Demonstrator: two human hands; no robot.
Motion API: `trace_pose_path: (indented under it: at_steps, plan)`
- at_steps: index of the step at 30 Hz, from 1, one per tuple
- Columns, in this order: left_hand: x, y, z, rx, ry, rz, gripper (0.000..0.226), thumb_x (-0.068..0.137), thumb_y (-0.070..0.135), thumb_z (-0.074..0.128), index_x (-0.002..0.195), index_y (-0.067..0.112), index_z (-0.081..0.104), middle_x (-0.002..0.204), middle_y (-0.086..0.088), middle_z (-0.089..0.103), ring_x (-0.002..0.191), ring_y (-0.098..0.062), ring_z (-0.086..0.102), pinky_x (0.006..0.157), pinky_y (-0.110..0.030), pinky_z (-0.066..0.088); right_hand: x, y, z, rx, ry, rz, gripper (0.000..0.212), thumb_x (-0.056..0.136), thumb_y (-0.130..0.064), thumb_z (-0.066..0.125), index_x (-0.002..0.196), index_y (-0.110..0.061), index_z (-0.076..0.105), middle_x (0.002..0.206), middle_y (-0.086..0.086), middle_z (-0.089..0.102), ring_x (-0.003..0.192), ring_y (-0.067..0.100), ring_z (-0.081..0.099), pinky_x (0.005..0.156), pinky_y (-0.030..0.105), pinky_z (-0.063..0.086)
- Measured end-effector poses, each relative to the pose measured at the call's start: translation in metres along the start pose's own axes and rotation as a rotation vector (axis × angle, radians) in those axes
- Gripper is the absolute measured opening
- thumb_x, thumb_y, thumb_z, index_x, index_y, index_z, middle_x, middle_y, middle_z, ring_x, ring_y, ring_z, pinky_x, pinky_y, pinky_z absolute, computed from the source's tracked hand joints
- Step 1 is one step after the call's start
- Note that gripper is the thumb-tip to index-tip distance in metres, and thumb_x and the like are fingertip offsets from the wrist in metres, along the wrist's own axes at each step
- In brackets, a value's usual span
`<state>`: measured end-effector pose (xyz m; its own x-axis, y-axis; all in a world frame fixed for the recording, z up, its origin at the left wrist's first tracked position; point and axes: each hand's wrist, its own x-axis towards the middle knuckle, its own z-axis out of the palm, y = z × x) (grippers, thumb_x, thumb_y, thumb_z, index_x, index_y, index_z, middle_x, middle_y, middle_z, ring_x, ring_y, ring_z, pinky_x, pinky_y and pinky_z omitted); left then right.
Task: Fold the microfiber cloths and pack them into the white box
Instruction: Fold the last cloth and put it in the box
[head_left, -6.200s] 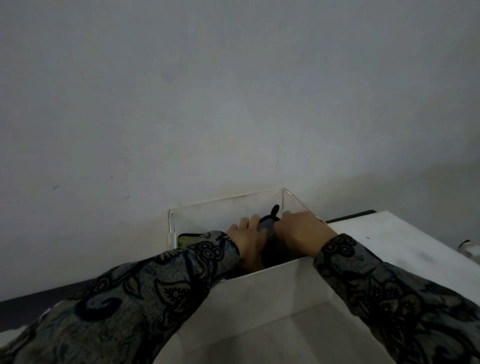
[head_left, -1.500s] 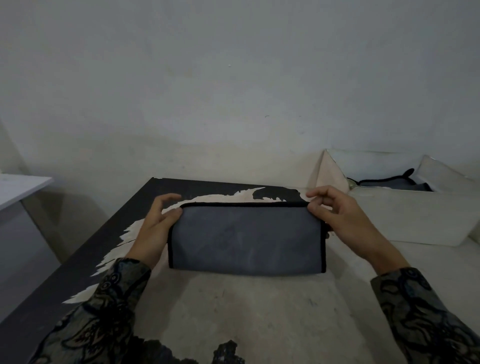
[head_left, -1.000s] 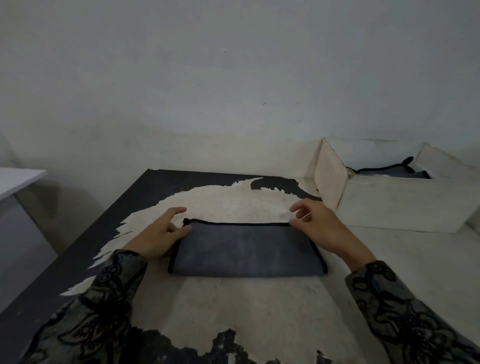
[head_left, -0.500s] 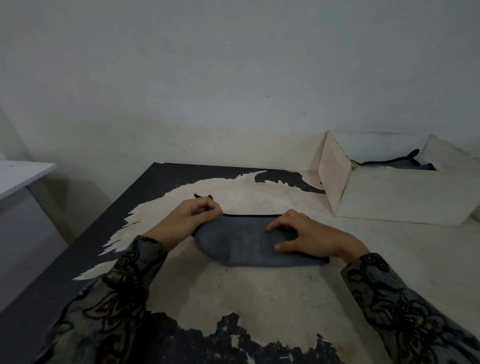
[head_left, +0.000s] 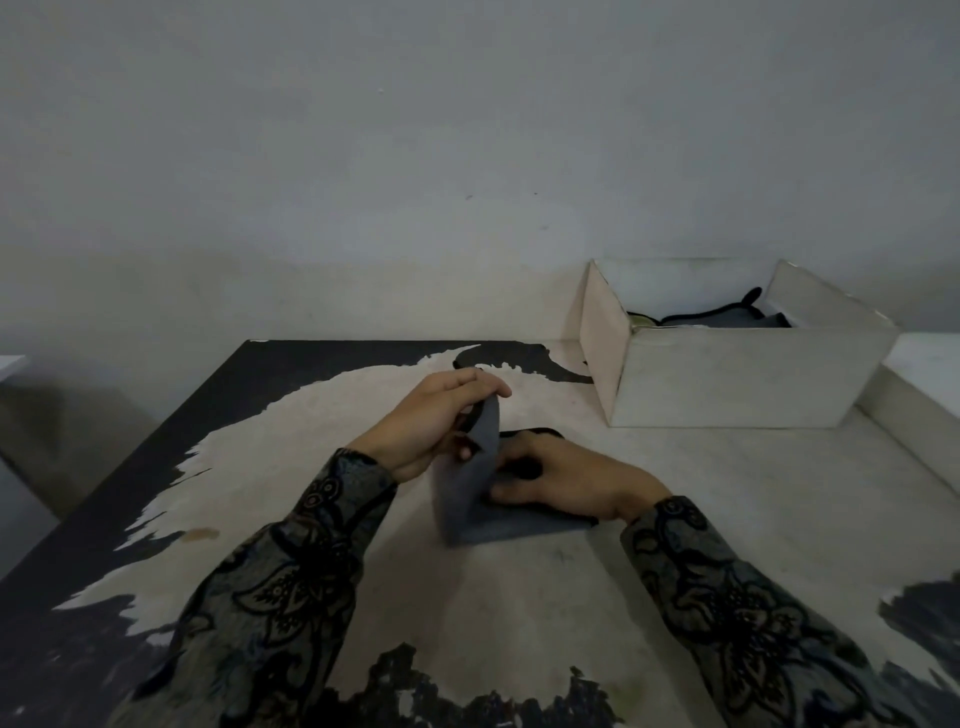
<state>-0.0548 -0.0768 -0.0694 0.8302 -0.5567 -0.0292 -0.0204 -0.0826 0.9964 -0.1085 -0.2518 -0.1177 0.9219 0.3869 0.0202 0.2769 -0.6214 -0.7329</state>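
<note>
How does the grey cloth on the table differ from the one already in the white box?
The table cloth is mid-fold, its left half lifted upright by the left hand while the right hand pins the rest flat. The boxed cloth lies untouched inside the white box. Both are grey with black edging.

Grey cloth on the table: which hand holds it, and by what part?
The left hand pinches the grey microfiber cloth by its left end, lifted up off the table. The right hand presses flat on the cloth's right half, pinning rather than gripping it.
</note>
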Motion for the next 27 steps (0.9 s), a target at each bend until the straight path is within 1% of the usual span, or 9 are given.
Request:
trace_pose_path:
  at_steps: [4, 6, 8, 11, 15, 18, 21, 24, 27]
  plan:
    - [0.012, -0.004, 0.011, -0.023, 0.013, -0.037, 0.024, 0.099, 0.025, 0.052, 0.087, 0.016, 0.071, 0.080, -0.009, 0.046, 0.057, -0.011, 0.051, 0.043, -0.022, 0.038, 0.000, 0.000, 0.001, -0.083, 0.004, -0.053, 0.013, 0.092, -0.022, 0.064, 0.097, -0.033, 0.067, 0.102, -0.023, 0.065, 0.096, -0.005, 0.060, 0.082, 0.013, 0.044]
    - [0.015, -0.009, 0.016, 0.002, -0.014, -0.073, 0.023, 0.098, 0.026, 0.054, 0.086, 0.019, 0.072, 0.084, -0.012, 0.044, 0.067, -0.021, 0.052, 0.041, -0.022, 0.040, -0.005, 0.009, -0.007, 0.138, 0.126, 0.044, 0.018, 0.099, -0.011, 0.053, 0.105, -0.015, 0.070, 0.109, -0.003, 0.072, 0.101, 0.006, 0.066, 0.089, 0.021, 0.049]
    - [0.016, -0.015, 0.022, 0.051, -0.037, -0.100, 0.022, 0.097, 0.026, 0.054, 0.087, 0.020, 0.073, 0.083, -0.011, 0.044, 0.071, -0.025, 0.051, 0.041, -0.022, 0.042, -0.013, 0.015, -0.019, 0.508, 0.287, 0.181, 0.025, 0.103, -0.007, 0.045, 0.112, -0.003, 0.068, 0.108, 0.015, 0.073, 0.103, 0.022, 0.068, 0.092, 0.033, 0.052]
    - [0.018, -0.017, 0.031, 0.119, -0.066, -0.101, 0.020, 0.098, 0.023, 0.053, 0.092, 0.017, 0.071, 0.076, -0.006, 0.044, 0.060, -0.014, 0.047, 0.044, -0.023, 0.043, -0.022, 0.019, -0.032, 0.713, 0.387, 0.308, 0.031, 0.104, -0.029, 0.047, 0.110, -0.005, 0.066, 0.082, 0.011, 0.068, 0.090, 0.029, 0.070, 0.080, 0.038, 0.054]
    - [0.016, -0.015, 0.046, 0.170, -0.169, -0.102, 0.019, 0.099, 0.026, 0.054, 0.111, 0.011, 0.057, 0.081, -0.004, 0.063, 0.063, -0.014, 0.060, 0.046, -0.025, 0.045, -0.022, 0.016, -0.032, 0.683, 0.349, 0.286, 0.035, 0.098, -0.044, 0.056, 0.097, -0.012, 0.069, 0.073, 0.005, 0.063, 0.075, 0.019, 0.065, 0.069, 0.031, 0.053]
    - [0.014, -0.017, 0.049, 0.124, -0.192, -0.120, 0.032, 0.100, 0.020, 0.055, 0.126, 0.014, 0.038, 0.089, -0.013, 0.068, 0.075, -0.026, 0.068, 0.054, -0.030, 0.050, -0.022, 0.017, -0.030, 0.549, 0.394, 0.312, 0.032, 0.091, -0.037, 0.068, 0.111, -0.013, 0.064, 0.076, 0.005, 0.066, 0.067, 0.013, 0.061, 0.058, 0.021, 0.048]
    - [0.011, -0.022, 0.041, 0.042, -0.193, -0.127, 0.032, 0.097, 0.015, 0.058, 0.124, 0.017, 0.040, 0.097, -0.018, 0.074, 0.085, -0.031, 0.072, 0.060, -0.032, 0.055, -0.024, 0.022, -0.029, 0.496, 0.425, 0.392, 0.042, 0.085, -0.023, 0.076, 0.122, -0.015, 0.056, 0.075, 0.004, 0.061, 0.058, 0.010, 0.057, 0.047, 0.020, 0.045]
    - [0.012, -0.034, 0.032, 0.113, -0.107, 0.079, 0.019, 0.098, 0.006, 0.054, 0.116, 0.010, 0.050, 0.094, -0.015, 0.073, 0.088, -0.027, 0.072, 0.063, -0.028, 0.056, -0.024, 0.023, -0.033, 0.466, 0.414, 0.436, 0.043, 0.084, -0.013, 0.076, 0.122, -0.014, 0.056, 0.076, 0.006, 0.065, 0.054, 0.009, 0.058, 0.045, 0.021, 0.045]
    - [0.014, -0.046, 0.020, 0.398, 0.054, 0.316, 0.015, 0.095, 0.004, 0.057, 0.107, 0.013, 0.060, 0.099, -0.002, 0.069, 0.096, -0.011, 0.066, 0.083, -0.026, 0.053, -0.028, 0.026, -0.038, 0.361, 0.373, 0.474, 0.041, 0.083, -0.012, 0.076, 0.120, -0.015, 0.057, 0.081, 0.009, 0.067, 0.058, 0.013, 0.060, 0.046, 0.022, 0.046]
